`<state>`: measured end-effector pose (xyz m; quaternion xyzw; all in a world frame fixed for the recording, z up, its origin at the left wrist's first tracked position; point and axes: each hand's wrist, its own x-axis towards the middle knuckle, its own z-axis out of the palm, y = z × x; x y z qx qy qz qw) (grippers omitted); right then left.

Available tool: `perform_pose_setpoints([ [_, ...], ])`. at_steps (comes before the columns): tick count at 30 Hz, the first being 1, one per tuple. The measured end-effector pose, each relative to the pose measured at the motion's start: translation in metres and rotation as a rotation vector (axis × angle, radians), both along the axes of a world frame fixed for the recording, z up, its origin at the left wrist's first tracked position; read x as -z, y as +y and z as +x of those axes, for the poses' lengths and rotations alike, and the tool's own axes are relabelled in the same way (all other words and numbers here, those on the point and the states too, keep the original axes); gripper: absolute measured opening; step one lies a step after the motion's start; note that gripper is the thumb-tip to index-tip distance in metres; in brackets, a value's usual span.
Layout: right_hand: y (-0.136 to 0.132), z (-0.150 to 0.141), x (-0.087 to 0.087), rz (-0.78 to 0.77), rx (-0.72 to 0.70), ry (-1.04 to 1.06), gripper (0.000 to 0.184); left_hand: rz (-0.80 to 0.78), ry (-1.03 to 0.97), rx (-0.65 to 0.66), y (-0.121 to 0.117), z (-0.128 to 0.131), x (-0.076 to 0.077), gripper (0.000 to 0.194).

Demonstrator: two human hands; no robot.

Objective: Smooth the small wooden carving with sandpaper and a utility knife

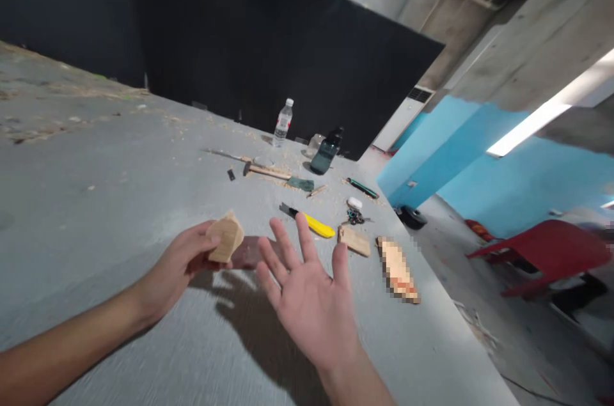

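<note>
Palm up and fingers spread, the person's right hand [314, 304] reaches out from the bottom edge, holding nothing. To its left, the left hand [185, 259] grasps a small pale wooden block [225, 241] with angled faces between thumb and fingers, raised over a grey desk [119, 201]. Just beyond, between the two hands, lies a dark reddish-brown slab [250, 252]; whether the left fingers touch it, I cannot tell.

Past the right fingertips lies a yellow-handled knife [317, 226], its dark end pointing away to the left. Beside it are a bunch of keys [355, 217], a white case [355, 203] and a flat piece of wood [355, 242]. Farther back are a hammer [268, 171], a clear bottle [283, 126] and a dark bottle [324, 155], both bottles upright.

As a judgement, the main risk is a cut: the knife sits close to the spread right fingers, and a careless sweep could brush its dark end, if a blade is exposed there. A loose pinch might also let the block drop onto the slab.

No writing can be read. The clear bottle's label shows red marks too small to make out, and a flat tan item [397, 270] at the right is pixelated.
</note>
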<state>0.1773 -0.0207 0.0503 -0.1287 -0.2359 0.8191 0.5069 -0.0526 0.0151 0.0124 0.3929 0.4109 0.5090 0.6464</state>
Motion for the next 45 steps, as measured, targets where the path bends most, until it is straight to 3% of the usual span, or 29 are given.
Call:
perform_pose_setpoints([
  [11,0.004,-0.005,0.009,-0.039,0.057,-0.074,0.067,-0.013,0.037,0.011,0.000,0.005,0.003,0.040],
  [16,0.008,-0.014,0.031,-0.085,0.208,-0.413,0.051,0.098,0.083,0.062,-0.001,0.006,0.006,0.038],
  [20,0.003,-0.028,0.043,-0.016,0.215,-0.584,0.049,0.212,0.152,0.107,-0.007,0.011,0.002,0.039],
  [27,-0.004,-0.038,0.045,0.070,0.250,-0.649,0.028,0.181,0.176,0.251,-0.017,0.019,0.003,0.041],
  [32,0.007,-0.021,0.041,-0.019,0.368,-0.572,0.020,0.228,0.320,0.150,-0.011,0.010,0.004,0.035],
  [36,0.016,-0.010,0.041,-0.176,0.289,-0.413,0.016,0.266,0.367,0.045,-0.004,0.001,-0.001,0.029],
  [39,0.017,-0.008,0.040,-0.278,0.121,-0.234,0.013,0.324,0.376,0.075,-0.005,0.000,-0.003,0.022],
  [43,0.013,-0.011,0.038,-0.261,-0.015,-0.134,0.013,0.509,0.434,0.116,-0.011,0.002,-0.001,0.014],
  [45,0.010,-0.013,0.036,-0.225,-0.031,-0.169,0.014,0.639,0.472,0.137,-0.014,0.002,0.002,0.019],
])
